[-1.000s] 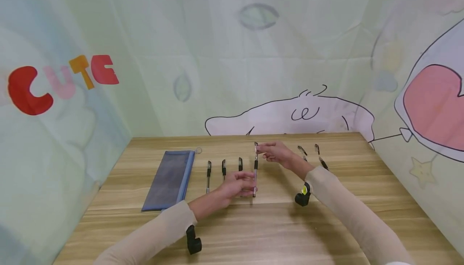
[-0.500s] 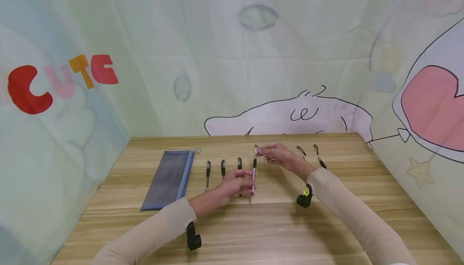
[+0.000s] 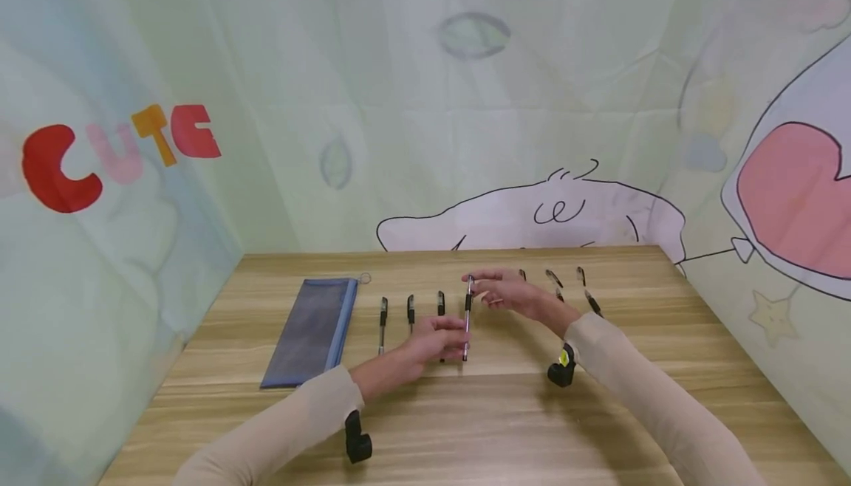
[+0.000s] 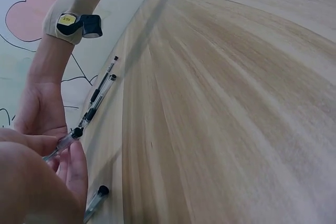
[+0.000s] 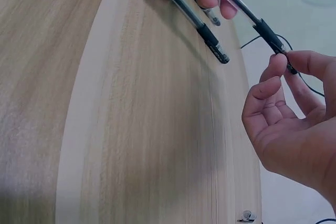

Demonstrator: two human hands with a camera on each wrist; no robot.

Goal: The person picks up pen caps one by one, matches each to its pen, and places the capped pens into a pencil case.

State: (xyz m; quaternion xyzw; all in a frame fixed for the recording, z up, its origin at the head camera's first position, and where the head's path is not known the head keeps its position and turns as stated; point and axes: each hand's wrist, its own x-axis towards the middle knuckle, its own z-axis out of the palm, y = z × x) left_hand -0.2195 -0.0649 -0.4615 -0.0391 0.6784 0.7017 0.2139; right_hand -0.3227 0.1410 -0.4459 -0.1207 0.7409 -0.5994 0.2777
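Both hands are on one slim clear-barrelled pen point(image 3: 467, 316) with a black grip, held upright-slanted above the wooden table. My left hand point(image 3: 433, 342) pinches its lower barrel between thumb and fingers. At the upper end, my right hand point(image 3: 512, 295) pinches the tip of the pen with thumb and forefinger, as the right wrist view shows beside the black grip point(image 5: 269, 34). The fingers partly hide this end. Left of the held pen lie similar capped pens, a near one point(image 3: 441, 303), a middle one point(image 3: 410, 309) and a far-left one point(image 3: 383, 315).
A blue mesh zipper pouch point(image 3: 311, 332) lies on the left of the table point(image 3: 479, 427). Behind the right hand are loose pen caps point(image 3: 554, 278) point(image 3: 581, 275) and an uncapped pen point(image 3: 593, 303). Printed fabric point(image 3: 432, 139) hangs behind and beside the table.
My right hand has lowered slightly, its fingers now reaching past the pen's upper end. Another cap shows behind it. The left hand keeps its pinch almost unmoved.
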